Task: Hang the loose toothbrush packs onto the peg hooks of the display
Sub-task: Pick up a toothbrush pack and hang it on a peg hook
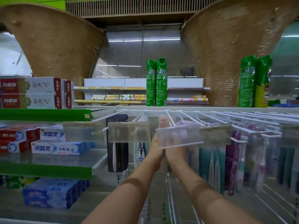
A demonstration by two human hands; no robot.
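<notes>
The left hand (156,152) and right hand (175,156) flanked a pink toothbrush pack (164,122) at a peg hook (171,118). A clear label holder (179,138) hid their fingers, so I could not tell their grasp.

We count two hands, the left hand (155,151) and the right hand (174,156), and four clear label holders (83,134) across the front of the pegs near the middle. On the top shelf we see four tall green spray cans (156,81), two in the middle and two at the right, and four red-and-white toothpaste boxes (32,92) in two stacks of two. Lower down we make out two red toothpaste boxes (17,135), two blue-and-white toothpaste boxes (55,147) and one blue multipack (53,193); the hanging toothbrush packs (210,162) overlap and blur too much for us to count.
</notes>
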